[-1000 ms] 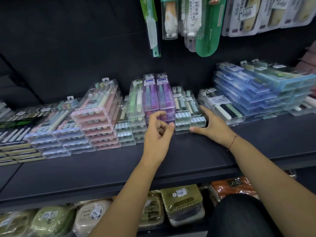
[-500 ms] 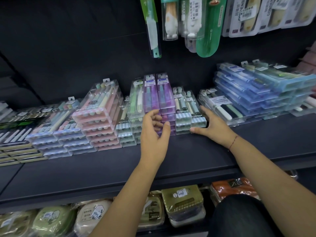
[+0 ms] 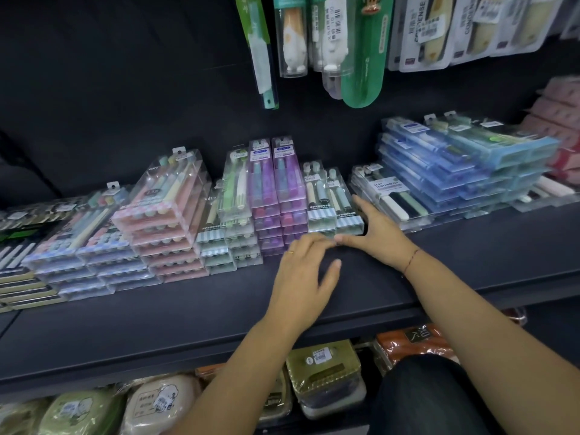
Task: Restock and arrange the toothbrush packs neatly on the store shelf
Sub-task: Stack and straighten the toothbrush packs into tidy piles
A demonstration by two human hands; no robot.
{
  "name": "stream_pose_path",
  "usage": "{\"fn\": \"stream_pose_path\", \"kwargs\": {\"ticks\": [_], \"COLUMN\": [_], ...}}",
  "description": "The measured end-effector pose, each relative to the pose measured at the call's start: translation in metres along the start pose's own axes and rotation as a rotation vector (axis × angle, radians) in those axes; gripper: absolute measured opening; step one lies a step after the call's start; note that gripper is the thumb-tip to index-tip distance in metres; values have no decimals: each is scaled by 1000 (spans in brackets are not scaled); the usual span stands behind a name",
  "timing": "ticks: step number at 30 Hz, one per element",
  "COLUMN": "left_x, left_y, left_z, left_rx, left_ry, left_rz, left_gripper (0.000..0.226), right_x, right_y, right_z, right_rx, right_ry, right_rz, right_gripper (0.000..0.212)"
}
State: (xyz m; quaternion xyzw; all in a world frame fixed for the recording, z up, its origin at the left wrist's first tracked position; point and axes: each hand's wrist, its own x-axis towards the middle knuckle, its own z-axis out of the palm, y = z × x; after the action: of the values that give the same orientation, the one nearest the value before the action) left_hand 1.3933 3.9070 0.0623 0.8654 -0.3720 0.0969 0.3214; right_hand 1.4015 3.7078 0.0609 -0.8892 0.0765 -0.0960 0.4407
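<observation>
Stacks of clear toothbrush packs lie in a row on the dark shelf [image 3: 470, 246]. A low stack of striped green-and-white packs [image 3: 332, 208] sits in the middle, right of the purple packs [image 3: 276, 196]. My right hand [image 3: 373, 237] lies flat against the striped stack's right side and front corner, fingers straight. My left hand [image 3: 307, 274] rests on the shelf just in front of that stack, fingers spread and loosely bent, its fingertips meeting my right thumb. Neither hand holds a pack.
Pink packs [image 3: 166, 221] and pale blue packs [image 3: 81, 255] stand to the left, tall blue stacks [image 3: 464, 164] and soft-toothbrush packs [image 3: 392, 196] to the right. Hanging items [image 3: 361, 48] dangle above. Soap boxes [image 3: 326, 372] fill the shelf below.
My left hand dropped from the purple stack's front and moved right and down onto the shelf in front of the striped packs. The right hand stayed beside that stack.
</observation>
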Motion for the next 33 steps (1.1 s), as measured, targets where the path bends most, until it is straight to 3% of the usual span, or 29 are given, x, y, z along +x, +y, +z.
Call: {"fn": "stream_pose_path", "kwargs": {"ticks": [8,17,24,33], "left_x": [2,0,1,0], "left_y": [-1,-3,-3,-1], "left_z": [10,12,13,11], "left_rx": [59,120,134,139], "left_ry": [-178,-128,-151,-144], "left_rz": [-34,0,-13,-21], "left_gripper": [54,56,58,56], "right_x": [2,10,16,18], "right_y": [3,-8,-8,-22], "right_z": [3,3,-1,-9], "right_rx": [-28,149,37,34], "right_ry": [-2,-18,-109,-81], "right_rz": [-8,-65,-76,-158], "right_gripper": [99,96,65,91]}}
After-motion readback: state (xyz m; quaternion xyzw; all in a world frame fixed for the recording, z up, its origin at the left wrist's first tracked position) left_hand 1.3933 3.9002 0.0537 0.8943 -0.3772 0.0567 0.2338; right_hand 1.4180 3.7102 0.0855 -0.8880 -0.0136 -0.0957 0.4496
